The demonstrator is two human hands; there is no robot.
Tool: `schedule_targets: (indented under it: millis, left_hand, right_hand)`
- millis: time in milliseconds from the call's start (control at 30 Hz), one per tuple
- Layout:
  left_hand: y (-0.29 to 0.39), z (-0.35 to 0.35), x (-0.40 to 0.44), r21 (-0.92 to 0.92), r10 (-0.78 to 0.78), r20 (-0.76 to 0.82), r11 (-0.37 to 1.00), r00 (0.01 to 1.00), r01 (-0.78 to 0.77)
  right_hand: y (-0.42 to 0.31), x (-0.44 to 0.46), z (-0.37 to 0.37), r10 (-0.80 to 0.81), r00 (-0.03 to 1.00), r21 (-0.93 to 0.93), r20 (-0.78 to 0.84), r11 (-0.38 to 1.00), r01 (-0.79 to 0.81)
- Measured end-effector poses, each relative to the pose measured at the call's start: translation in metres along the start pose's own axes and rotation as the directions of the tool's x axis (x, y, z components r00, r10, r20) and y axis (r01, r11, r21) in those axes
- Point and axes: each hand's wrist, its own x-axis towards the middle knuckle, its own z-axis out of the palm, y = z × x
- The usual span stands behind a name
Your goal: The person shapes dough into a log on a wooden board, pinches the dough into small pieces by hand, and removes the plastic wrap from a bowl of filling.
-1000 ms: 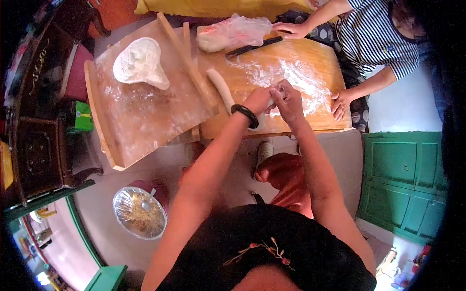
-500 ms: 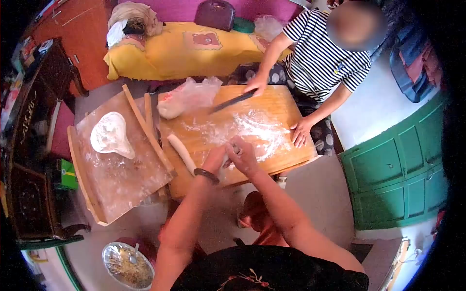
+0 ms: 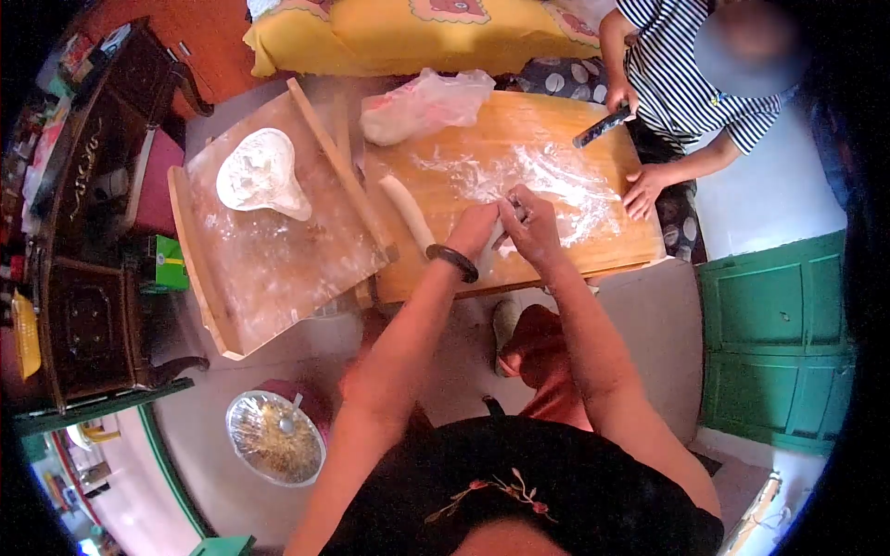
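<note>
Above the near edge of the wooden board (image 3: 482, 269), a small pale piece (image 3: 499, 232), seemingly dough, sits between the person's two hands: the left hand (image 3: 473, 227) has its fingers curled in against it, and the right hand (image 3: 535, 227) bends thumb and fingers together on it, though how each fingertip bears is too blurred to tell. A dropped piece could land on the floor, I judge, since both hands work so close to that edge; uneven pulling could tear it, and a low left wrist could let the bracelet (image 3: 452, 263) press into the dough roll (image 3: 405, 213) just beside it. Across the board, a co-worker's hand (image 3: 623, 97) holds a dark tool (image 3: 601, 127), which could nick someone if hands strayed near it. What shows of the piece seems to slant from far right to near left, its ends mostly hidden; the roll's long axis slants the other way, from a far left end to a near right one by the left wrist
</note>
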Motion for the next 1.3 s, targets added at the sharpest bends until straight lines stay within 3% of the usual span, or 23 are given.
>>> schedule_targets:
  millis: [233,433,533,633,733,800,867,900,967,1000,1067,1100,1200,1233,1300]
  left_hand:
    - [0.004,-0.003,-0.005,-0.029,-0.052,-0.012,0.998,0.999,0.052]
    - [-0.017,0.003,0.001,-0.032,0.03,0.003,0.999,1.0,-0.03]
    - [-0.019,0.01,-0.001,-0.043,0.042,-0.023,0.998,0.999,-0.043]
    - [-0.022,0.014,0.0,-0.027,0.094,-0.011,0.995,0.996,-0.094]
    - [-0.026,0.015,0.002,0.021,0.129,-0.04,0.991,0.991,-0.129]
    - [-0.046,0.003,0.016,0.346,0.463,0.023,0.828,0.886,-0.442]
    - [-0.049,-0.005,0.027,0.501,0.608,0.08,0.661,0.79,-0.559]
    - [-0.05,-0.007,0.027,0.515,0.605,0.067,0.66,0.794,-0.547]
    - [-0.013,0.015,0.004,0.094,0.361,-0.016,0.929,0.932,-0.358]
    - [-0.014,0.02,0.001,0.183,0.391,0.024,0.903,0.92,-0.388]
    - [-0.006,0.013,0.006,0.352,0.49,0.05,0.807,0.87,-0.475]
    - [-0.005,0.005,0.008,0.402,0.48,-0.01,0.805,0.877,-0.435]
    - [-0.007,-0.009,0.019,0.534,0.407,-0.116,0.795,0.906,-0.288]
    - [-0.005,-0.009,0.016,0.172,0.2,-0.234,0.972,0.951,-0.162]
    - [-0.003,-0.015,0.015,0.069,0.106,-0.236,0.993,0.966,-0.093]
  right_hand:
    - [-0.009,-0.004,0.005,-0.078,0.997,-0.138,-0.029,0.988,0.073]
    - [-0.005,-0.01,0.003,-0.01,0.998,0.034,-0.06,0.999,0.012]
    - [0.003,-0.013,-0.005,0.037,0.999,0.033,0.011,0.999,-0.038]
    - [-0.008,-0.014,-0.011,-0.073,0.997,-0.122,-0.014,0.99,0.071]
    - [0.001,-0.011,-0.013,-0.04,0.995,-0.164,-0.096,0.986,0.024]
    - [0.017,-0.008,-0.02,-0.12,0.988,-0.375,-0.096,0.924,0.076]
    - [0.024,0.007,-0.022,-0.161,0.984,-0.533,-0.074,0.841,0.097]
    - [0.025,0.012,-0.022,-0.147,0.987,-0.589,-0.068,0.804,0.079]
    - [0.049,0.019,-0.036,-0.113,0.989,-0.618,-0.093,0.785,0.031]
    - [0.073,0.015,-0.045,-0.081,0.99,-0.586,-0.12,0.81,-0.005]
    - [0.082,0.024,-0.047,0.212,0.976,-0.571,-0.058,0.795,-0.206]
    - [0.074,0.023,-0.039,0.025,0.993,-0.687,-0.118,0.719,-0.1]
    - [0.069,0.028,-0.043,0.031,0.94,-0.625,-0.339,0.739,-0.25]
    - [0.083,0.031,-0.05,0.036,0.928,-0.424,-0.37,0.882,-0.204]
    - [0.098,0.038,-0.06,-0.074,0.931,-0.502,-0.357,0.856,-0.124]
